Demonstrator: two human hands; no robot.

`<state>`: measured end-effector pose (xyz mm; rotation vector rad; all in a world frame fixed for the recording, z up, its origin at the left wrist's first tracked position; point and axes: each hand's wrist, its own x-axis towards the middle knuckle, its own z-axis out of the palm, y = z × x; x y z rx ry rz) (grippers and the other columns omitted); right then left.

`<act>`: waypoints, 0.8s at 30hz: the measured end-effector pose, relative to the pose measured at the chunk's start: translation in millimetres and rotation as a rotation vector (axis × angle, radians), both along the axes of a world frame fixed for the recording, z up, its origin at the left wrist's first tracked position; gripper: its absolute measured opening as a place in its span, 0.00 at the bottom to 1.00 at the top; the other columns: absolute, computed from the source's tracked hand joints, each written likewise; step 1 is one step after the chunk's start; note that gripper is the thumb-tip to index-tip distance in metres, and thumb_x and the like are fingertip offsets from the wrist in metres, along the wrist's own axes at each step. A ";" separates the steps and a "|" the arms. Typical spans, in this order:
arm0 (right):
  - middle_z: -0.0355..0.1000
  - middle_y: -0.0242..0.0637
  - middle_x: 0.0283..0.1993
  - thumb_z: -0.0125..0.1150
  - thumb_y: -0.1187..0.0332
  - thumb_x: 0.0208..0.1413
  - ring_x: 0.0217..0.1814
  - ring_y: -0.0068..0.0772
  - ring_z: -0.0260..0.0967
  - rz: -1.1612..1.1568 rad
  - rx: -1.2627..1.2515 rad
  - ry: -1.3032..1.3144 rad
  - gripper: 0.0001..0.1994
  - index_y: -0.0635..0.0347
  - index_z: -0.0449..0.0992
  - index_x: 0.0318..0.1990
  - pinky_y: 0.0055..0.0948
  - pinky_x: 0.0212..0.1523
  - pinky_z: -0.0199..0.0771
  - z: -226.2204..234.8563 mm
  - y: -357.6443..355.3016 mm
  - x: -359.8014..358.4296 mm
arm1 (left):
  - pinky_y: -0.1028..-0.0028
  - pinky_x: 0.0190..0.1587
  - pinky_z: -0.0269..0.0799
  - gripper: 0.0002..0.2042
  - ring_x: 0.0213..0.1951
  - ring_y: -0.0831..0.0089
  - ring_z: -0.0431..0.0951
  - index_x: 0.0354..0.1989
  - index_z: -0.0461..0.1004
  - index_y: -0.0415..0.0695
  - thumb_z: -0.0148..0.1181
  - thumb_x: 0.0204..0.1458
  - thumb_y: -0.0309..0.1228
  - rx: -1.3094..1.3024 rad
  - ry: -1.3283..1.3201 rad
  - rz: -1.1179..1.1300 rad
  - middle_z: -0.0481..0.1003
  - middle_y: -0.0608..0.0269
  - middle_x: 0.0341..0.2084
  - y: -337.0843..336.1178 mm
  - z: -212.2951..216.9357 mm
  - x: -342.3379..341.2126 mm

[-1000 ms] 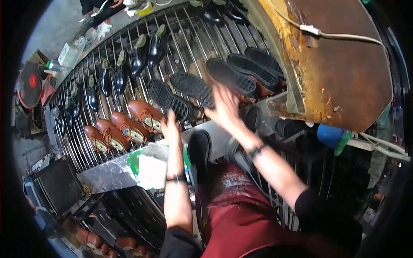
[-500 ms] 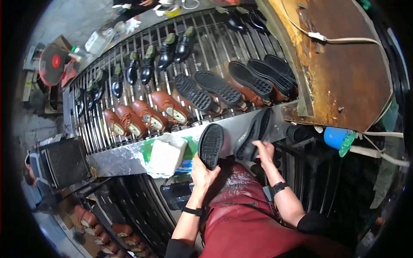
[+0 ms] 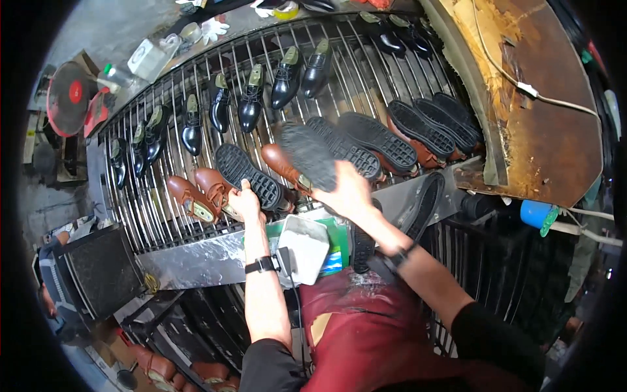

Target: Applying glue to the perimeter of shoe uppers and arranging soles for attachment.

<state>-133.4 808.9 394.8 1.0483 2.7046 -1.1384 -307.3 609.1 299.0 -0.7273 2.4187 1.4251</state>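
- Nearest is the red apron [image 3: 372,333], its upper part dusted pale.
- The white block [image 3: 305,245] rests on a green sheet [image 3: 337,236] at the ledge [image 3: 196,261], between the person's forearms.
- Right of the block, a black sole [image 3: 363,245] stands near the apron; another, the outer sole [image 3: 426,204], leans on the ledge further right, past the right forearm.
- The left hand [image 3: 247,202] touches the near edge of the left sole [image 3: 247,171], which lies tread up on the rack [image 3: 166,147] over brown leather; whether its grip is clamped or merely resting, I cannot tell.
- The right hand [image 3: 351,193] has its grip clamped on the end of the raised sole [image 3: 307,155], blurred and tilted beside a brown shoe [image 3: 281,162], partly covering it.
- Left of the left sole, two brown shoes [image 3: 189,195] lie side by side on the rack, openings toward the person.
- Right of the raised sole, more black soles [image 3: 384,142] lie tread up in a row, brown leather showing under some.
- Beyond, black shoes [image 3: 250,104] line the rack.
- At right is a wooden board [image 3: 555,144] with a pale cable [image 3: 568,104] across it.
- Farthest, a white glove [image 3: 214,29] lies past the rack.
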 end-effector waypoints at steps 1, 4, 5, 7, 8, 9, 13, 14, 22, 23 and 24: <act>0.73 0.53 0.61 0.77 0.50 0.45 0.63 0.54 0.75 0.105 0.074 -0.045 0.43 0.71 0.69 0.64 0.47 0.63 0.77 -16.0 -5.4 -37.5 | 0.70 0.44 0.69 0.16 0.37 0.73 0.70 0.39 0.70 0.34 0.68 0.61 0.34 0.062 0.006 0.042 0.74 0.62 0.36 -3.4 -15.3 -9.8; 0.70 0.53 0.65 0.76 0.48 0.46 0.63 0.53 0.75 0.322 0.174 -0.212 0.45 0.72 0.68 0.66 0.46 0.63 0.78 -48.0 -21.0 -83.2 | 0.67 0.46 0.70 0.17 0.38 0.70 0.70 0.38 0.70 0.33 0.68 0.61 0.36 0.085 -0.094 0.123 0.74 0.59 0.36 4.6 -34.6 -4.9; 0.70 0.54 0.65 0.74 0.48 0.48 0.64 0.53 0.74 0.272 0.222 -0.229 0.44 0.73 0.67 0.66 0.48 0.64 0.76 -52.6 -28.5 -83.5 | 0.66 0.46 0.70 0.19 0.39 0.68 0.71 0.40 0.71 0.31 0.68 0.61 0.37 0.082 -0.076 0.045 0.75 0.56 0.38 -3.2 -35.8 -5.6; 0.71 0.54 0.64 0.73 0.48 0.50 0.64 0.54 0.73 0.181 0.300 -0.070 0.43 0.72 0.68 0.66 0.49 0.65 0.74 -57.2 -35.7 -44.0 | 0.63 0.48 0.71 0.19 0.40 0.66 0.73 0.44 0.73 0.29 0.67 0.61 0.36 0.103 -0.045 -0.119 0.76 0.51 0.38 -18.7 -26.9 8.8; 0.72 0.54 0.63 0.72 0.48 0.51 0.64 0.55 0.72 0.097 0.397 0.098 0.42 0.71 0.69 0.66 0.50 0.65 0.72 -57.1 -30.0 -10.6 | 0.62 0.50 0.72 0.19 0.40 0.63 0.75 0.45 0.74 0.29 0.67 0.60 0.36 -0.014 0.012 -0.285 0.77 0.49 0.38 -16.6 -7.4 23.5; 0.73 0.55 0.61 0.72 0.50 0.52 0.65 0.56 0.70 0.007 0.307 0.142 0.38 0.71 0.72 0.63 0.50 0.65 0.71 -30.7 -25.3 22.5 | 0.60 0.52 0.72 0.21 0.43 0.58 0.77 0.48 0.74 0.28 0.67 0.59 0.36 -0.340 0.402 -0.397 0.78 0.46 0.41 -12.9 15.4 44.7; 0.74 0.54 0.54 0.78 0.54 0.49 0.55 0.59 0.74 -0.698 0.151 0.215 0.33 0.71 0.75 0.54 0.50 0.59 0.74 -48.6 -1.1 202.1 | 0.53 0.62 0.70 0.32 0.55 0.42 0.77 0.62 0.68 0.29 0.71 0.54 0.38 -0.048 0.233 -0.958 0.76 0.36 0.52 25.0 99.0 186.0; 0.72 0.56 0.54 0.80 0.48 0.46 0.56 0.60 0.73 -0.838 0.260 0.020 0.40 0.74 0.72 0.56 0.54 0.57 0.74 -73.4 14.8 252.7 | 0.55 0.63 0.69 0.37 0.57 0.42 0.76 0.65 0.65 0.29 0.73 0.52 0.39 -0.005 -0.081 -1.103 0.75 0.35 0.54 36.3 83.6 229.1; 0.72 0.63 0.62 0.84 0.41 0.33 0.64 0.62 0.73 -0.888 -0.061 -0.449 0.51 0.76 0.73 0.57 0.48 0.62 0.76 -100.6 43.5 265.2 | 0.52 0.61 0.70 0.33 0.56 0.39 0.76 0.55 0.68 0.28 0.79 0.46 0.35 -0.321 -0.140 -0.956 0.75 0.33 0.52 38.8 -57.2 353.5; 0.80 0.55 0.52 0.84 0.47 0.37 0.53 0.55 0.81 -0.855 -0.030 -0.413 0.40 0.74 0.79 0.50 0.44 0.55 0.80 -113.6 54.8 285.9 | 0.51 0.57 0.72 0.29 0.52 0.39 0.78 0.51 0.69 0.30 0.76 0.48 0.36 -0.272 -0.225 -0.986 0.77 0.34 0.48 48.6 -53.2 358.2; 0.83 0.46 0.44 0.82 0.55 0.42 0.44 0.43 0.82 -0.890 -0.351 0.007 0.28 0.71 0.83 0.43 0.40 0.49 0.81 -115.2 52.3 294.9 | 0.49 0.53 0.74 0.24 0.48 0.38 0.79 0.48 0.71 0.32 0.74 0.51 0.36 -0.239 -0.300 -0.982 0.78 0.36 0.43 51.1 -46.6 353.5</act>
